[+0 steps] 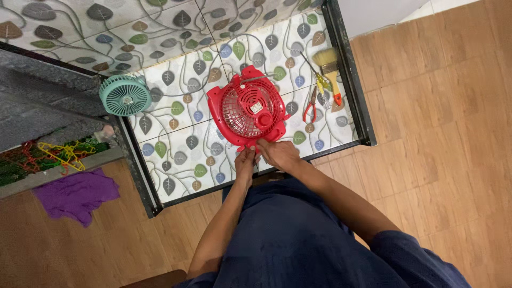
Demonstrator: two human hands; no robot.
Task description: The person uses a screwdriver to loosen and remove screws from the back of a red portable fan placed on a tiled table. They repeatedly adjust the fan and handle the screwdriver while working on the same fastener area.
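Observation:
A red table fan (248,108) lies flat on a leaf-patterned tiled counter (181,138), its round grille facing up. My left hand (245,161) pinches the fan's near edge with its fingertips. My right hand (278,153) grips the same near edge just to the right of the left hand. Both hands touch the fan's bottom rim, close together. A grey cord runs from the fan's far side across the tiles.
A small teal fan (125,95) lies at the counter's left edge. A paintbrush (328,66), red-handled pliers (310,106) and screwdrivers (321,85) lie at the right. The counter has a dark rim (349,69). A purple cloth (77,194) and coloured hangers (61,153) lie at left.

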